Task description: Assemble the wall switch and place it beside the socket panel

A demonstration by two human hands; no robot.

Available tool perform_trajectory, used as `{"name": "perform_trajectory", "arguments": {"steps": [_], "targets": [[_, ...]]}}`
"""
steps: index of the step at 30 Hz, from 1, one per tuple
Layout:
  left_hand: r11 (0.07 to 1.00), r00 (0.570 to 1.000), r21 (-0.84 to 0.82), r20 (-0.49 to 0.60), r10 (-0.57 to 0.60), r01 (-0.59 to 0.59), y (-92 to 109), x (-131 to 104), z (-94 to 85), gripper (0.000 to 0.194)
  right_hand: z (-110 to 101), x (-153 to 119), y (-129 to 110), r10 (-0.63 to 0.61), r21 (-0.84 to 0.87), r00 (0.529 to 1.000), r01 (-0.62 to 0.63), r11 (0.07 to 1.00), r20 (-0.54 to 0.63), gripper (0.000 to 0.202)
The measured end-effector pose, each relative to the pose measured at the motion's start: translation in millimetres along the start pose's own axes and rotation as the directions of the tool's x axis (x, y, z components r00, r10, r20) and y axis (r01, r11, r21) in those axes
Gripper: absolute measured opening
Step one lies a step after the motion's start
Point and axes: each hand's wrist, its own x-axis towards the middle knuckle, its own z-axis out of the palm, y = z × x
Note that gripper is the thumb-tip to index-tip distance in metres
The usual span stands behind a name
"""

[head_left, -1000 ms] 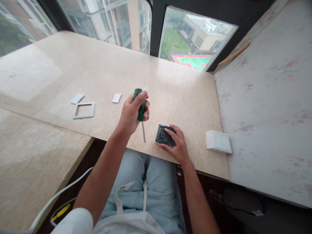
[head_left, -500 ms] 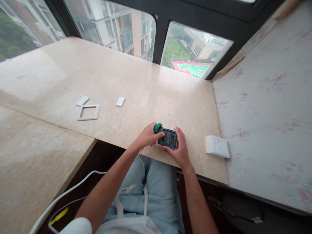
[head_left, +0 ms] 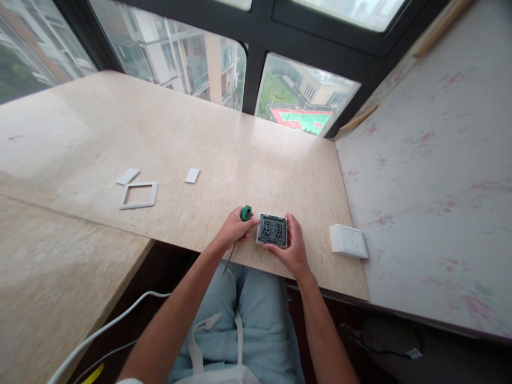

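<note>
Already stripped of its white frame (head_left: pixel 138 194) at nine o'clock, the switch module (head_left: pixel 272 230) sits pinched between both hands, left hand (head_left: pixel 233 228) also clenching the green screwdriver (head_left: pixel 245 214), right hand (head_left: pixel 292 248) gripping its three o'clock edge, screws seemingly untouched.

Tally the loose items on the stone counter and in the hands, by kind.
Green-handled screwdriver: 1
Grey switch module: 1
White wall socket: 1
White frame: 1
Small white rocker plates: 2
Total: 6

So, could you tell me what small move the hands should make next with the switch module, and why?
Probably turn the screwdriver round in the left hand, so its tip can reach the switch module. The shaft points down toward the lap, away from the module, which the right hand holds open face up at the counter edge.
</note>
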Motion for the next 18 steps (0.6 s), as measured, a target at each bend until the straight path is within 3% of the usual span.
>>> {"name": "perform_trajectory", "arguments": {"steps": [9, 18], "targets": [[0.989, 0.997, 0.124, 0.000, 0.077, -0.076, -6, 5, 3.1, 0.023, -4, 3, -12, 0.052, -0.055, 0.996, -0.048, 0.997, 0.070, 0.109], [0.995, 0.996, -0.046, -0.036, 0.084, -0.086, -9, -2, 7.0, 0.030, 8, -10, -10, 0.042, -0.206, 0.998, -0.033, 0.978, 0.038, 0.110]]}}
